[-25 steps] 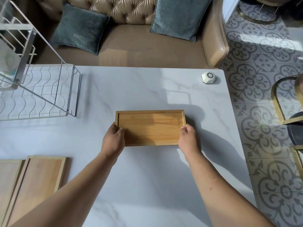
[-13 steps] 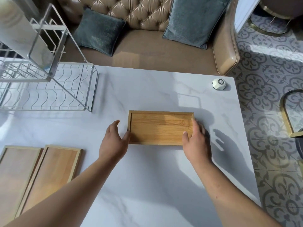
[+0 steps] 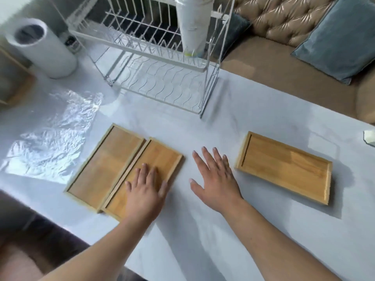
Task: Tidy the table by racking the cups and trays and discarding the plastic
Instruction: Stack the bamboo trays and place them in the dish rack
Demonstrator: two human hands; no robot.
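Three shallow bamboo trays lie flat on the white marble table [image 3: 203,230]. The left tray [image 3: 105,161] and the middle tray [image 3: 160,159] lie side by side and touch. My left hand [image 3: 145,191] rests flat on the near end of the middle tray, fingers spread, holding nothing. My right hand [image 3: 215,179] hovers open over bare table between the middle tray and the right tray [image 3: 284,167], apart from both. A crinkled clear plastic sheet [image 3: 52,134] lies at the left. A white wire dish rack [image 3: 162,63] stands at the back, with a stack of white cups [image 3: 192,23] on it.
A white cylindrical bin [image 3: 40,47] stands at the far left behind the plastic. A tan sofa [image 3: 284,63] with a blue cushion [image 3: 334,35] runs along the table's far edge. A small white object [image 3: 370,136] sits at the right frame edge.
Both hands let go of the right tray and moved left. The left hand now lies on the middle tray. The view swung left, bringing the rack, plastic and bin into sight.
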